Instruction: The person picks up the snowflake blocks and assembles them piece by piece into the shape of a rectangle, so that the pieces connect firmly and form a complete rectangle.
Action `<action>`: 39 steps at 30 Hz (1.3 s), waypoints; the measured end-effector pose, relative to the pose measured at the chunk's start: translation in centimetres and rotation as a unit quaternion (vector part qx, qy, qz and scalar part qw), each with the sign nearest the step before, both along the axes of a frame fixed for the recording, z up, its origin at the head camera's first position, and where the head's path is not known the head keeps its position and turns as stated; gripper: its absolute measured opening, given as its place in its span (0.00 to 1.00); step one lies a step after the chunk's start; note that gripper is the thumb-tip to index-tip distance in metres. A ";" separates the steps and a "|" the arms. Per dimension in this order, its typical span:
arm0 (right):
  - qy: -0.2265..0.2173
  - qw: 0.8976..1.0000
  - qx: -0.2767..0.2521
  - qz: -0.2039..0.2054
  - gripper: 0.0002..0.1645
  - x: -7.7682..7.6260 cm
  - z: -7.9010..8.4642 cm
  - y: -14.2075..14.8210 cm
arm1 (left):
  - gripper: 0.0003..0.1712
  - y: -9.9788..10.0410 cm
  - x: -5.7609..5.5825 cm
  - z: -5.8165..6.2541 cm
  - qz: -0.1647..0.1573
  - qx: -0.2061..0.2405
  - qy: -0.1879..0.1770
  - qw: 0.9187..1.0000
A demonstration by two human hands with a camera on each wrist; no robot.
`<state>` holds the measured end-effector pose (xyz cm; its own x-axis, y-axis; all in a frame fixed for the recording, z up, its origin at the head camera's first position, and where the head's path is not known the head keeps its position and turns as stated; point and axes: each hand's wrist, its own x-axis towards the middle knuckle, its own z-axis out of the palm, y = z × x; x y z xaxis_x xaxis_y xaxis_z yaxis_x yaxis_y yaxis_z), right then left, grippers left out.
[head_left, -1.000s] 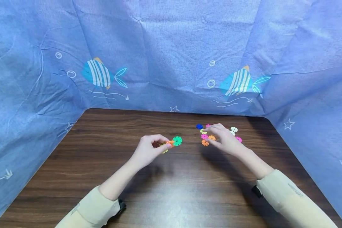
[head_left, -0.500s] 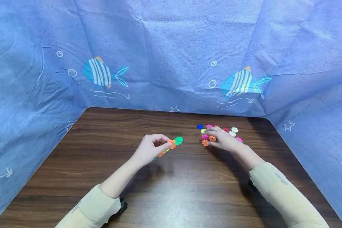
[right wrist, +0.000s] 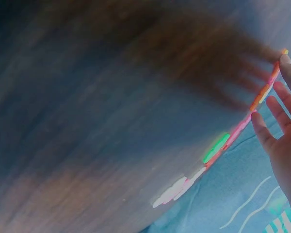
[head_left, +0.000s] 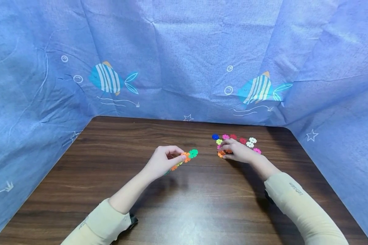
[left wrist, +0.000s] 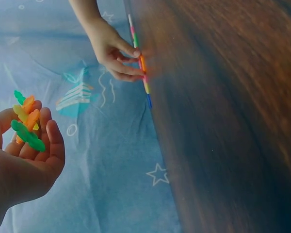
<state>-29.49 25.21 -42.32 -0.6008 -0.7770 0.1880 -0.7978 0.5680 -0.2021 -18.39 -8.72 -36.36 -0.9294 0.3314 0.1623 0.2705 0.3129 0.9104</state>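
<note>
Pinched between the thumb and fingers of my left hand [head_left: 161, 162] is a short chain of joined flower-shaped plastic discs. A green disc [head_left: 194, 153] sits at its far end, with an orange disc [head_left: 187, 157] beside it. The left wrist view shows this chain [left wrist: 30, 120] in green, orange and yellow, slotted together at angles. My right hand [head_left: 240, 151] reaches low over the loose discs, its fingers spread and bent, fingertips right at the table. By its thumb lies an orange disc [head_left: 221, 154]; another orange one and a pink one are partly hidden under the fingers.
Around the right hand lie a blue disc [head_left: 215, 136], a yellow disc [head_left: 219, 142], red ones, white discs [head_left: 250, 144] and a pink disc [head_left: 257, 151]. The dark wooden table [head_left: 135, 136] meets a blue fish-print cloth [head_left: 184, 68] at its back and sides.
My right hand has come down and slightly left onto the orange discs. My left hand has turned its chain a little, so more of the orange and yellow discs show.
</note>
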 end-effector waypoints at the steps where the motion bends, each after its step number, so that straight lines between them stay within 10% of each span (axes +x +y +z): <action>1: 0.001 1.000 0.001 0.000 0.17 -0.1 0.0 0.0 | 0.04 0.0 0.0 0.0 0.000 0.001 0.000 1.000; 25: -0.082 0.995 -0.045 -0.040 0.13 0.9 0.6 -0.4 | 0.08 0.1 0.2 0.3 0.001 0.022 0.003 1.000; 39: -0.071 0.981 -0.153 -0.096 0.12 2.9 4.8 -2.1 | 0.10 0.2 0.2 0.4 -0.002 0.033 0.026 0.999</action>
<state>-26.56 23.09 -37.57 -0.7675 -0.5673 0.2987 -0.6336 0.6002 -0.4881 -18.22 -8.55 -35.96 -0.9181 0.3215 0.2318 0.3188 0.2513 0.9139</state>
